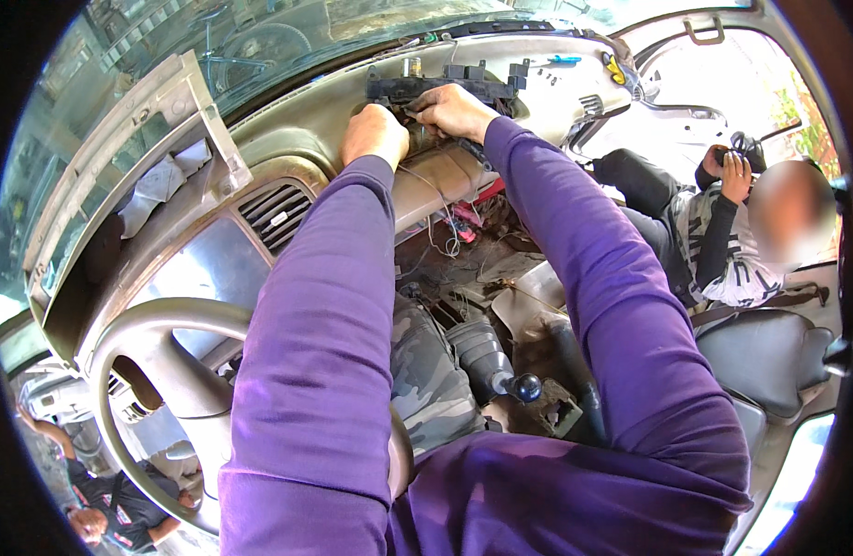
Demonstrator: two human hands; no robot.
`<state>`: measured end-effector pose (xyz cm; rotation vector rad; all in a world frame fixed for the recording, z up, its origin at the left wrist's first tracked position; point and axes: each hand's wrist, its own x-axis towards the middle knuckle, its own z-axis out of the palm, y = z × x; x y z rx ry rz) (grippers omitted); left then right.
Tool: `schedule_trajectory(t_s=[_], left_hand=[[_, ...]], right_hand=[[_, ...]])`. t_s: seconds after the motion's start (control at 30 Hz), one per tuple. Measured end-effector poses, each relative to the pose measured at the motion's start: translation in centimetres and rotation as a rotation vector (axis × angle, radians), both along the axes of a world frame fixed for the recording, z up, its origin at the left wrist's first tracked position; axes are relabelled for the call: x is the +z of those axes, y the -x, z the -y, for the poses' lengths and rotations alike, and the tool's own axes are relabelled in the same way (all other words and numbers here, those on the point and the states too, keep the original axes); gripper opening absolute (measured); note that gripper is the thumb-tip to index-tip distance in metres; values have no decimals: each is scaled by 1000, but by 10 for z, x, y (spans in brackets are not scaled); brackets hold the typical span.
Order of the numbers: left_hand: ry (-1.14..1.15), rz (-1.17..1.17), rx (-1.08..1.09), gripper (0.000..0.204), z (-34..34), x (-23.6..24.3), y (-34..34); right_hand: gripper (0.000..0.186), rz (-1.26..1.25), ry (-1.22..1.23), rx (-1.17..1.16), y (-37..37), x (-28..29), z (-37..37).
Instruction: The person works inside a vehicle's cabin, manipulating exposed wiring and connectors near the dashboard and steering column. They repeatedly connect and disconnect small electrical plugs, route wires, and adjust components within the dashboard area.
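Both my arms, in purple sleeves, reach forward to the top of the dashboard. A long black plastic part (486,86) with raised blocks and connector-like ends lies there, just beyond my hands. My left hand (375,134) is curled into a fist at its near left end; its fingertips and anything in them are hidden. My right hand (452,113) is closed in a pinch against the near side of the black part. What its fingers grip is too dark and small to make out. A dark rod-like piece (475,151) shows below my right wrist. Thin loose wires (435,208) hang beneath.
The steering wheel (130,343) is at left, beside a detached-looking trim frame (134,157). A gear lever (526,386) rises between the seats. A blue-handled tool (563,60) lies on the dashboard. One person (723,222) sits at right; another (120,505) is outside at lower left.
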<state>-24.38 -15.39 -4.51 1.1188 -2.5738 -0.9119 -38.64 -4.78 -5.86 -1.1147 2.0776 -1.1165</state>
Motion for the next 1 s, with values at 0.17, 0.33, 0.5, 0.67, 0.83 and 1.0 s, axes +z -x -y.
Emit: schedule_trajectory(t_s=[0.17, 0.33, 0.5, 0.67, 0.83, 1.0], left_hand=[[52, 29, 5, 27, 6, -6, 4], [5, 74, -11, 31, 1, 4, 4], [12, 88, -14, 31, 0, 6, 3], [17, 82, 9, 30, 0, 5, 5], [17, 59, 11, 30, 3, 2, 6], [4, 45, 19, 31, 1, 4, 5]], right_hand=[[38, 7, 18, 7, 0, -2, 2], [39, -26, 1, 32, 5, -4, -1], [38, -38, -24, 36, 2, 0, 0], [36, -9, -27, 33, -1, 3, 0], [38, -30, -49, 60, -2, 7, -1], [37, -5, -36, 60, 1, 3, -1]])
